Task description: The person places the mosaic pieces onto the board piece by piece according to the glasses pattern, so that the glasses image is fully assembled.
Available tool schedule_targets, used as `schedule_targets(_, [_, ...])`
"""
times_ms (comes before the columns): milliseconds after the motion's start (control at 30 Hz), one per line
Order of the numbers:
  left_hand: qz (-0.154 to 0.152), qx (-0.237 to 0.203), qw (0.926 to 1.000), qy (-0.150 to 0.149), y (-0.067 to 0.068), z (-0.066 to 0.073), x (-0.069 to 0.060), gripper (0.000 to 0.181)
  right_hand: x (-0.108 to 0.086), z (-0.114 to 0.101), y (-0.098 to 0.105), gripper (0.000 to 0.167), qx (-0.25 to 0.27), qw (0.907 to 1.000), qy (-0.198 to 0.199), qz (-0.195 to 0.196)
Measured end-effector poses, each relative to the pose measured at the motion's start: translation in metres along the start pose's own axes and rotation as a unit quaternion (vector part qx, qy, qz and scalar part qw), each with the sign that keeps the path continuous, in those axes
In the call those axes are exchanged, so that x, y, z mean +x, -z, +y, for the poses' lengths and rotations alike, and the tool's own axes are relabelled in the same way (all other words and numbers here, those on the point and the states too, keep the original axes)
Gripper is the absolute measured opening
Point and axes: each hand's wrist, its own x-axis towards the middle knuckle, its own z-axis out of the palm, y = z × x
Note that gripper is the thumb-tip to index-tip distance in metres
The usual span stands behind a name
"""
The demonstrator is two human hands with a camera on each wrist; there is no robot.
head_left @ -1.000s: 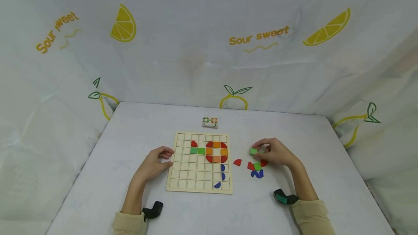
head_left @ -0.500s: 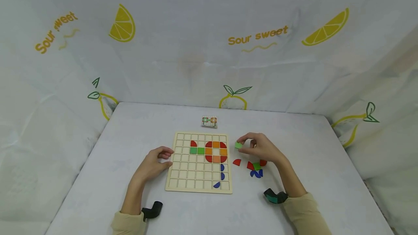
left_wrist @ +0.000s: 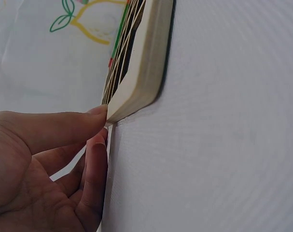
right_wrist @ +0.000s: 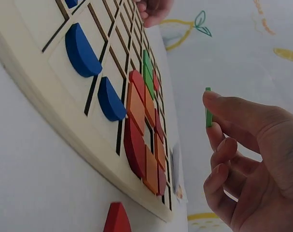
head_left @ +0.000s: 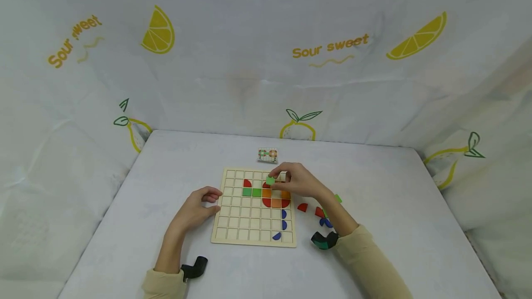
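My right hand point(head_left: 298, 180) pinches a green square tile point(head_left: 270, 180) between thumb and fingertips, above the upper right of the wooden grid board point(head_left: 237, 234). In the right wrist view the green tile is held edge-on, raised off the board. My left hand point(head_left: 195, 209) touches the board's left edge with thumb and fingertips, the thumb lying against the side in the left wrist view. On the board, red and orange tiles form a ring, partly hidden by my right hand. Two green squares point(head_left: 251, 192) and a red quarter piece point(head_left: 247, 183) lie left of it. Blue half-round pieces point(head_left: 284, 214) sit below.
Right of the board lie loose pieces: a red one point(head_left: 302, 207), another red piece point(head_left: 319, 212) and blue ones point(head_left: 326, 222), partly covered by my right forearm. A small pattern card point(head_left: 267, 155) stands behind the board. A printed white curtain point(head_left: 232, 82) rises past the table.
My right hand has carried the green square tile leftward from the loose pieces to over the board. My left hand has stayed at the board's left edge.
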Motion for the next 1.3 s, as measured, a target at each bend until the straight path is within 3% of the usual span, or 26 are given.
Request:
schedule_targets(233, [0.002, 0.002, 1.0000, -0.001, 0.000, 0.000, 0.000, 0.034, 0.030, -0.007, -0.019, 0.029, -0.011, 0.9998, 0.001, -0.014])
schedule_targets(633, [-0.004, 0.000, 1.0000, -0.001, 0.001, 0.000, 0.000, 0.034, 0.066, -0.026, -0.052, 0.028, -0.100, 0.9940, 0.027, -0.033])
schedule_targets(967, [-0.005, -0.002, 1.0000, 0.001, 0.002, 0.002, -0.001, 0.035, 0.079, -0.031, -0.067, 0.027, -0.132, 0.9899, 0.001, -0.050])
schedule_targets(1300, [-0.005, 0.000, 1.0000, 0.000, 0.001, 0.001, 0.000, 0.035, 0.077, -0.032, -0.065, 0.028, -0.136, 0.9890, 0.000, -0.059])
